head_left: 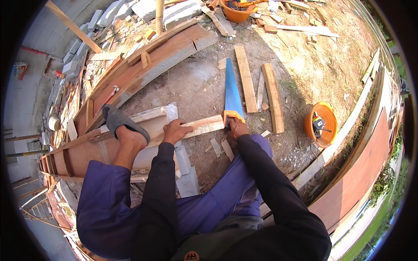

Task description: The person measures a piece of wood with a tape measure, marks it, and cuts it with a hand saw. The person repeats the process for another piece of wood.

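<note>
A handsaw (232, 93) with a blue blade and orange handle points away from me, its handle beside the right end of a short wooden board (203, 125). My right hand (237, 128) is wrapped round that handle. With its fingers and thumb over the board, my left hand (175, 132) grips it against the long wooden formwork panel (89, 154) below. Whether the saw teeth touch the board's end, I cannot tell. My foot in a grey slipper (119, 122) rests on the wood to the left of the hands.
Loose planks (246, 78) lie on the dirt beyond the saw. An orange bucket (332, 126) with a tape measure (318, 120) inside stands at right. A hammer (112, 95) lies in the curved wooden form (143, 74) at upper left. Another orange bucket (237, 15) stands far off.
</note>
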